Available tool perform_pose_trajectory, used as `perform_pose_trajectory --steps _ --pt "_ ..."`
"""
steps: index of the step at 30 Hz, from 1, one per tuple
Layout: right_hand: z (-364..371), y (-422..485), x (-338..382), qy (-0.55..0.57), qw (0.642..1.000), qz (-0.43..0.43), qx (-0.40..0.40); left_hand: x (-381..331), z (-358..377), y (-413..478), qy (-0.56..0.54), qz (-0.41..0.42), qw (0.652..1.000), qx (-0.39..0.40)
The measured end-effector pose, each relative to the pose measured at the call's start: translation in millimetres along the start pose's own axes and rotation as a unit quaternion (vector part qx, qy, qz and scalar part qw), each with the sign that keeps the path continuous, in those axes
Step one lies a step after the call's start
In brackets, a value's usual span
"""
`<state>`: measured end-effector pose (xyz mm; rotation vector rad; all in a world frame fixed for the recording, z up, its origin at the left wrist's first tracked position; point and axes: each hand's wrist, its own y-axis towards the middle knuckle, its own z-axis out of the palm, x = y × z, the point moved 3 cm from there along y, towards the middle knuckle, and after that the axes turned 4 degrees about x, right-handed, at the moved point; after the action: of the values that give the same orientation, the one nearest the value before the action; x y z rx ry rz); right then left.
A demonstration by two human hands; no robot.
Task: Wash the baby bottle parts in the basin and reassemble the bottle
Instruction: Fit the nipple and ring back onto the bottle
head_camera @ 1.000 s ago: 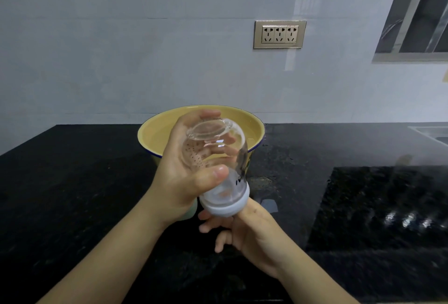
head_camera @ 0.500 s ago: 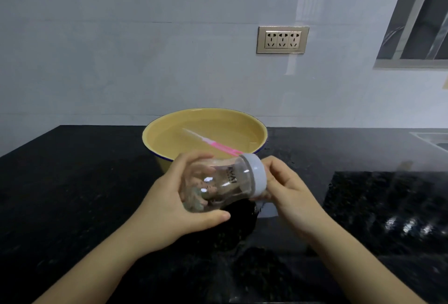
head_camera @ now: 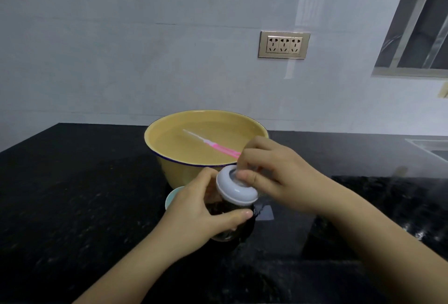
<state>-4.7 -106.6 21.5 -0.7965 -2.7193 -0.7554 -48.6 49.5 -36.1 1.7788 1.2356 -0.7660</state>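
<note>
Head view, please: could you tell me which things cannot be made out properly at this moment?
All in the head view.
Clear baby bottle: body mostly covered by the left hand.
White screw ring: the right hand covers its opening; a teat there cannot be confirmed.
Pale teal round object: mostly behind the left hand, unidentifiable.
Pink brush in the yellow basin: near end behind the right hand.
Sink: cut off by the right edge.

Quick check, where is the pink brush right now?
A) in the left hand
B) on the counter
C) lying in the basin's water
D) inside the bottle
C: the pink brush lies slanted in the water inside the yellow basin.
</note>
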Motion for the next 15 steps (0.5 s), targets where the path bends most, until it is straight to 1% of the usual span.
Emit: perform_pose_trajectory --steps 2,4,7,10,15 --pt "-1.0 2.3 6.0 -0.091 0.995 -0.037 -0.005 -4.3 3.0 2.9 0.020 0.016 0.999 -0.021" --pt "-0.4 6.1 10.8 -0.172 0.982 -0.073 -0.013 -5.0 7.0 5.2 0.025 0.020 0.999 -0.028" --pt "4.8 9.0 13.3 -0.227 0.966 -0.121 -0.011 1.4 15.0 7.8 0.025 0.008 0.999 -0.019" --pt "6.7 7.6 13.8 -0.235 0.963 -0.128 -0.005 7.0 19.1 8.6 0.018 0.002 0.999 -0.029" --pt "-2.1 7.0 15.2 -0.168 0.983 -0.070 -0.025 9.6 20.5 9.3 0.022 0.005 0.999 -0.034"
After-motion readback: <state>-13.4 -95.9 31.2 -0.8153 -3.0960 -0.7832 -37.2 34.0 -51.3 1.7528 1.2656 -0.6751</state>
